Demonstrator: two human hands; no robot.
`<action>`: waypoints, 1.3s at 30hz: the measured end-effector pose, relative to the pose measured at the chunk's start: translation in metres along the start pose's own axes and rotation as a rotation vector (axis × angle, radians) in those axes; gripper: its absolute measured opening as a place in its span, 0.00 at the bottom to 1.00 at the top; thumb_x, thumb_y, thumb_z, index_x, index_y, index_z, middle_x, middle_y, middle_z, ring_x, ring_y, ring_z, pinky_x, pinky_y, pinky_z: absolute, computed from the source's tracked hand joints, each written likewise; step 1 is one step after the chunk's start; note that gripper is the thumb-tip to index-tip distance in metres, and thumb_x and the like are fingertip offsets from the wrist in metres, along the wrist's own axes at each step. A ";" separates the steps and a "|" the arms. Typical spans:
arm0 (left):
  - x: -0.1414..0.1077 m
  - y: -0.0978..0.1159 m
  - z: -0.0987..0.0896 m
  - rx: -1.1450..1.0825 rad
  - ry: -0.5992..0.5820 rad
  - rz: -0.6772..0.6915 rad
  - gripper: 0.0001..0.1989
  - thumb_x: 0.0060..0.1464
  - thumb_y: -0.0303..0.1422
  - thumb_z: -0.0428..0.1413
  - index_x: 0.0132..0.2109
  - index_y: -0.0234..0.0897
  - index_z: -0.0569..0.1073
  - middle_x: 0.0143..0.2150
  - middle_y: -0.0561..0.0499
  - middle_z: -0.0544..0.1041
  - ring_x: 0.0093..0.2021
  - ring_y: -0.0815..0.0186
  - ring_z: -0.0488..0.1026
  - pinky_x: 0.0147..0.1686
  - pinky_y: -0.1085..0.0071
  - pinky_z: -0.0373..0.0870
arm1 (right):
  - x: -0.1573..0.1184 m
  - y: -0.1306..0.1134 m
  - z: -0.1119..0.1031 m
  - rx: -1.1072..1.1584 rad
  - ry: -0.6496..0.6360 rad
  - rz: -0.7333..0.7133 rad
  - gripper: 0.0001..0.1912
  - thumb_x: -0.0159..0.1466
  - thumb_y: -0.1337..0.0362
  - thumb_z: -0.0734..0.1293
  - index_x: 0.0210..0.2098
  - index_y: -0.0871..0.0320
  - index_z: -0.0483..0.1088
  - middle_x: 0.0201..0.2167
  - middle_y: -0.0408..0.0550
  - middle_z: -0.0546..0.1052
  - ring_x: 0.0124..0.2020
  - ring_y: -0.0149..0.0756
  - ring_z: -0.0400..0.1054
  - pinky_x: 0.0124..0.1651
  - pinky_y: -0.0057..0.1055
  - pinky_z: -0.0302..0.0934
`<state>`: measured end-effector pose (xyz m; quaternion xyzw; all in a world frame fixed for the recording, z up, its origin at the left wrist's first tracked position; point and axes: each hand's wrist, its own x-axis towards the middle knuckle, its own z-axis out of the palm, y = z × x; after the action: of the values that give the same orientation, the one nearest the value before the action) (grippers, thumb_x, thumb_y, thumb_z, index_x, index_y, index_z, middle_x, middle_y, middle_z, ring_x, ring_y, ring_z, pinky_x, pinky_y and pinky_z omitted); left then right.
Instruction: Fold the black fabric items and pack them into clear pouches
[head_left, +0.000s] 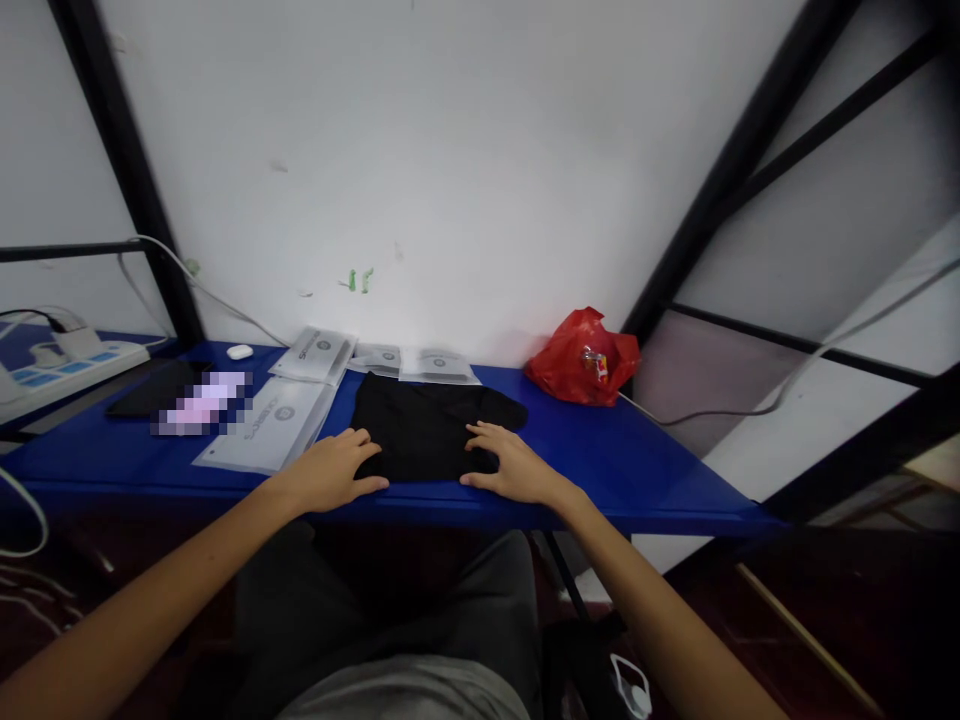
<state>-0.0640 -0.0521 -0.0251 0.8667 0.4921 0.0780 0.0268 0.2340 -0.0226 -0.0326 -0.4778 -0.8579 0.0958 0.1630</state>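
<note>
A black piece of folded cloth [420, 425], perhaps a garment, lies flat near the front edge of the blue table. At its left edge rests my left hand [337, 472], thumb and fingers apart on the fabric. My right hand [517, 468] touches the right part of the cloth, its fingers spread and the thumb low near the table edge. Neither hand grips the fabric. On the right, a rounded end of the cloth sticks out beyond my right fingertips.
Printed frosted plastic bags lie left of the cloth [274, 425] and behind it [437, 367]. A red plastic bag [581, 360] stands at the back right. Left are a white earbud case [240, 352], a dark flat device [146, 392] and a power strip [82, 370]. Black metal posts flank the blue table [622, 460].
</note>
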 end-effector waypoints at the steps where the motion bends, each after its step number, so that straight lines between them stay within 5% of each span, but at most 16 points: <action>1: -0.001 -0.002 0.000 -0.017 -0.008 -0.002 0.24 0.57 0.47 0.49 0.55 0.39 0.69 0.51 0.45 0.71 0.50 0.58 0.69 0.46 0.67 0.64 | 0.000 0.003 -0.001 0.012 -0.014 0.003 0.26 0.52 0.50 0.71 0.47 0.55 0.72 0.61 0.56 0.63 0.64 0.49 0.51 0.64 0.49 0.46; 7: -0.003 -0.010 -0.001 -0.071 -0.030 0.020 0.18 0.59 0.34 0.47 0.56 0.41 0.67 0.54 0.48 0.70 0.53 0.62 0.67 0.50 0.68 0.63 | -0.002 0.009 -0.002 -0.022 -0.025 -0.013 0.20 0.57 0.61 0.67 0.49 0.55 0.71 0.61 0.54 0.64 0.64 0.46 0.53 0.63 0.49 0.47; 14: -0.003 -0.006 0.005 0.085 -0.043 0.009 0.26 0.50 0.17 0.44 0.55 0.37 0.67 0.52 0.47 0.71 0.50 0.60 0.70 0.47 0.66 0.65 | -0.001 -0.003 0.003 -0.154 0.044 -0.034 0.14 0.57 0.70 0.63 0.42 0.58 0.73 0.57 0.53 0.68 0.63 0.44 0.55 0.65 0.47 0.46; 26: 0.005 -0.005 0.007 0.192 0.040 0.001 0.13 0.58 0.25 0.45 0.44 0.35 0.73 0.43 0.45 0.74 0.46 0.57 0.69 0.45 0.61 0.64 | -0.002 0.001 0.003 -0.153 0.096 -0.046 0.10 0.58 0.69 0.63 0.38 0.58 0.74 0.54 0.54 0.72 0.60 0.45 0.59 0.62 0.47 0.52; 39: 0.000 -0.024 -0.017 -0.112 0.000 0.045 0.10 0.57 0.29 0.48 0.40 0.39 0.74 0.40 0.49 0.77 0.43 0.61 0.71 0.43 0.68 0.63 | -0.010 0.013 -0.011 0.047 0.099 -0.106 0.04 0.59 0.65 0.67 0.34 0.56 0.73 0.54 0.53 0.71 0.58 0.44 0.61 0.59 0.48 0.57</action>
<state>-0.0866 -0.0405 -0.0116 0.8746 0.4673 0.1059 0.0736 0.2532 -0.0244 -0.0283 -0.4320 -0.8704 0.0833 0.2212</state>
